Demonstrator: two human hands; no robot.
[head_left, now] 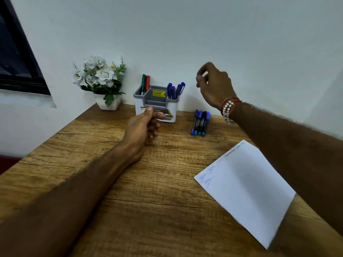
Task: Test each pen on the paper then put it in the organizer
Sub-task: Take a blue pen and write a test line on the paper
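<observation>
A white and grey organizer [138, 106] stands at the back of the wooden desk [92, 173]. Its left slot holds a green pen [143, 82] and a red pen [147, 82]. Several blue pens [175, 89] stand in its right slot. Several more pens [200, 122], blue and black, lie side by side on the desk to the organizer's right. The white paper [246, 191] with scribbles along its top edge lies at the front right. My left hand [143, 127] rests just before the organizer, fingers loosely curled, holding nothing. My right hand [213, 84] hovers in the air right of the organizer, fingers loosely curled and empty.
A white pot of artificial white flowers [101, 80] sits at the desk's back left corner. A dark window frame [16, 58] is on the left wall. A plain white wall runs right behind the desk.
</observation>
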